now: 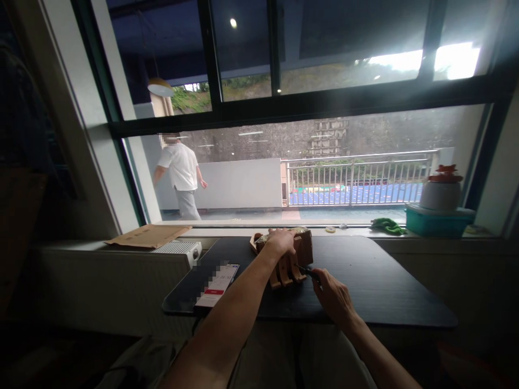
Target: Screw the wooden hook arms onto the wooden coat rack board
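We clamp left hand over wooden block; right hand pinches dark tool, tip at block, between hands. Seems mid-fitting; needs steady block.

A wide window with dark frames fills the wall ahead, and daylight glares in at its upper right while the room stays dim. A round lamp and a small ceiling light show in the glass. Outside lie a balcony with a metal railing, a low white wall and a grey stone wall beyond; a person in a white shirt walks there. On the pale sill rest a green cloth and a teal box bearing a white pot. Flat cardboard lies on a white appliance beside the dark table.
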The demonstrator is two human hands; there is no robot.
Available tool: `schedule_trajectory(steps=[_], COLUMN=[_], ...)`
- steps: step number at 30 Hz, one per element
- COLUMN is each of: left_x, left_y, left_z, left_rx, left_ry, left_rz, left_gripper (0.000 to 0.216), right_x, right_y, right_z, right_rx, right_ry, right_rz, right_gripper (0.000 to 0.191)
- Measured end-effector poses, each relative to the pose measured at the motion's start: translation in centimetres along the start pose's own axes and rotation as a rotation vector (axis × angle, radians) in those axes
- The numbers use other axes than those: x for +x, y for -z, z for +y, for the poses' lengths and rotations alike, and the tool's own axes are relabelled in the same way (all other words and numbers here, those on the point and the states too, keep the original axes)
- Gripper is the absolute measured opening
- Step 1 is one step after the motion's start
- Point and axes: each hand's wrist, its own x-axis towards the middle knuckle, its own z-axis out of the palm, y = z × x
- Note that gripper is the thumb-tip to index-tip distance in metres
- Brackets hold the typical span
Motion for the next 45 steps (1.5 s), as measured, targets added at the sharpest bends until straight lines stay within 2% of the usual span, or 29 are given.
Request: schedule_trajectory(steps=[4,12,20,30,40,45], left_x=[0.15,0.25,0.07,-0.51,-0.55,-0.49], left_y=[-0.21,-0.29,-0.07,0.53,0.57,0.49], left_z=[-0.03,-0.04,0.0,0.2,0.23,0.18], left_rx=[-0.001,-0.01,-0.011,-0.011,0.001,-0.006], left_ry=[0.0,0.002,0.005,0.002,0.0,0.006], left_rz=[0.003,-0.008,-0.001,-0.005,-0.006,-0.008], left_gripper=[0.068,0.071,0.066,0.066,0.065,0.066], right_x=[-0.09,-0.24,-0.06,-0.09,0.0,-0.08], right_y=[-0.11,-0.21,0.07,0.15,-0.03,-0.24], right_z=[0.09,0.17,-0.06,-0.19,-0.15,0.12], right_rx=[-0.006,-0.067,0.01,-0.055,0.01,-0.012], right_ry=[-0.038,-0.111,0.007,-0.14,-0.044,-0.107], right_rz=[0.015,-0.056,-0.036,-0.165,-0.046,-0.111], right_gripper=[0.02,0.021,0.022,0.024,0.022,0.02])
